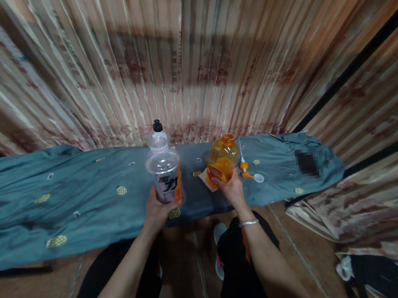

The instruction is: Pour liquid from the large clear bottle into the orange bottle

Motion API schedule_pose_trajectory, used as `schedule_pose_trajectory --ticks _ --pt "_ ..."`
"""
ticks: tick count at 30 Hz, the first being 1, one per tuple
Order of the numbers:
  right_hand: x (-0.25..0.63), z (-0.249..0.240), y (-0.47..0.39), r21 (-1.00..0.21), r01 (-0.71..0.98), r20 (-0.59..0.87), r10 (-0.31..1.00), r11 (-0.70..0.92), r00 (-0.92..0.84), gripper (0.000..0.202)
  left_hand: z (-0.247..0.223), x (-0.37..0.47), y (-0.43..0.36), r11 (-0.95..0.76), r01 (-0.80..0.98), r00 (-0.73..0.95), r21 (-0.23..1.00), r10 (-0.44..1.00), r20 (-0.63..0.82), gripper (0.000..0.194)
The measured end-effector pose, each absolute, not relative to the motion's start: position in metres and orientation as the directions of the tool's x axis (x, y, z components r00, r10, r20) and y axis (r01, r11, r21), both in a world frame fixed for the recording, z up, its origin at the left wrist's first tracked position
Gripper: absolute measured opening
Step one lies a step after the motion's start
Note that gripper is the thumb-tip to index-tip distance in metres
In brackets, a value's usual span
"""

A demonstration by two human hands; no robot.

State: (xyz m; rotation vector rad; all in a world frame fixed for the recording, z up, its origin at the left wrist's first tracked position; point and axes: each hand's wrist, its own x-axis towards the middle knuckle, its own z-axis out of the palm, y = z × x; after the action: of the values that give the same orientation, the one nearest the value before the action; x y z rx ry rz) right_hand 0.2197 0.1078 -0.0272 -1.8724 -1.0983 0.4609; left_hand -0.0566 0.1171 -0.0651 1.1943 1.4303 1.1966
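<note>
My left hand (158, 208) is wrapped round the lower part of a clear plastic cup (168, 178) with dark lettering and an orange strip. Directly behind the cup stands a clear bottle (158, 139) with a black cap, partly hidden by it. My right hand (233, 189) grips a see-through orange bottle (223, 153) with a red label; its neck is uncapped and the bottle leans slightly. An orange-and-white pump head (244, 167) with a thin tube lies just right of that bottle. Under the bottle's left side shows a pale card (206, 181).
A teal cloth (96, 195) with yellow patterns covers the narrow table. A dark blurred item (307, 163) lies at its right end. Pleated curtains (174, 65) hang close behind and to the right. Dark fabric (381, 274) is heaped on the floor at lower right.
</note>
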Motion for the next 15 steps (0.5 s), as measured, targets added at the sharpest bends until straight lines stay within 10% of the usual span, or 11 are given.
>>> schedule_pose_trajectory --ticks 7,15 --pt "0.225 -0.036 0.099 -0.860 0.467 0.093 0.836 -0.206 0.541 0.084 -0.044 -0.035 0.110 0.050 -0.090 -0.076 0.995 0.995 -0.057 0.085" --pt "0.249 -0.024 0.060 -0.737 0.660 0.297 0.807 -0.146 0.510 0.061 -0.035 -0.019 0.105 0.076 -0.176 -0.010 0.981 0.997 -0.079 0.043"
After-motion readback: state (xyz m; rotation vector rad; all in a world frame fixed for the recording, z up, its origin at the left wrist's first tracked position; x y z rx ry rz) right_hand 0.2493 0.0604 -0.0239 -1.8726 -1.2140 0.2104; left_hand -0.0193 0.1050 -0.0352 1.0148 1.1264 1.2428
